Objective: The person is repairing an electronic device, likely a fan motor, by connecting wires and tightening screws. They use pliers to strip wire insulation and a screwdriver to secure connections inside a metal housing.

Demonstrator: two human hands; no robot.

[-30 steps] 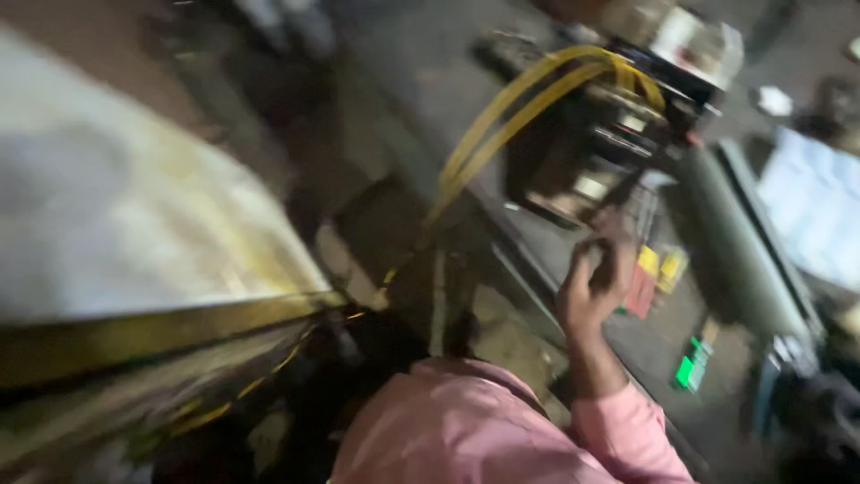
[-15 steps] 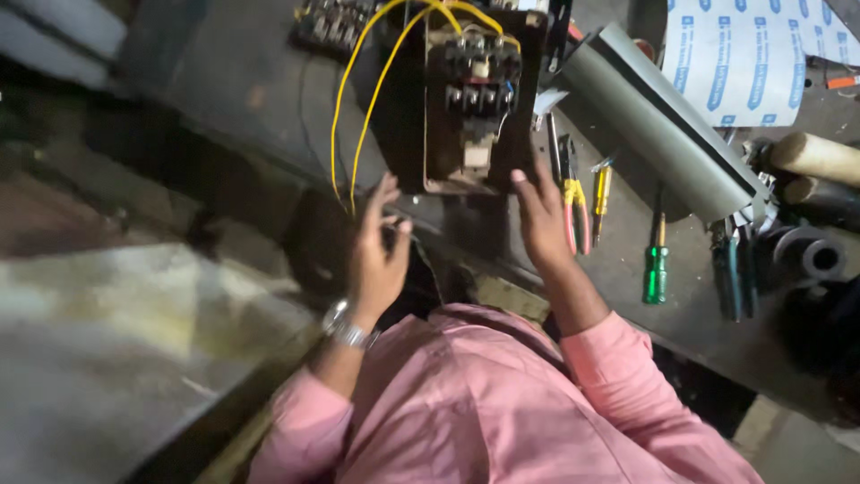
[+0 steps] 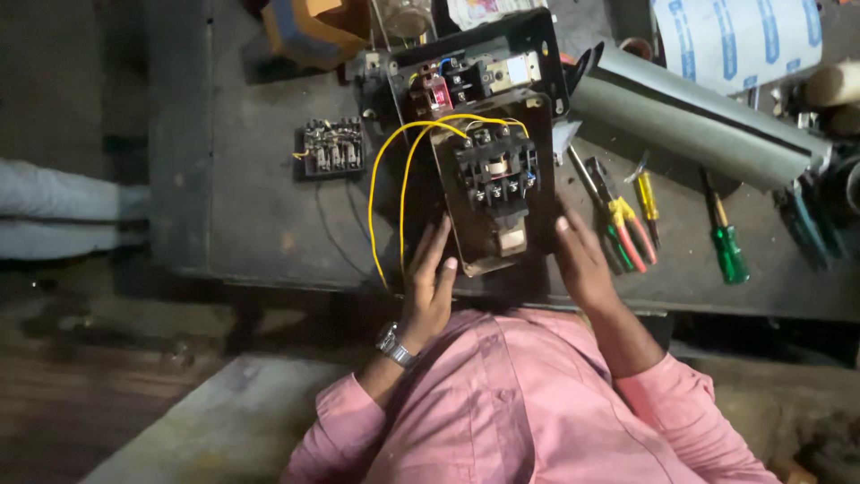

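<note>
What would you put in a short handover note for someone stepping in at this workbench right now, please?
Left hand: open, fingers resting against the left edge of the brown mounting plate, beside the yellow wires.
Right hand: open, touching the plate's right edge; it grips no tool.
The plate carries a black contactor and leans on the open black enclosure on the dark workbench.
A loose terminal block lies to the left; pliers, a yellow screwdriver and a green screwdriver lie to the right, below a grey tube.
Done: yellow wires loop from the contactor.
Left: the plate sits outside the enclosure.
</note>
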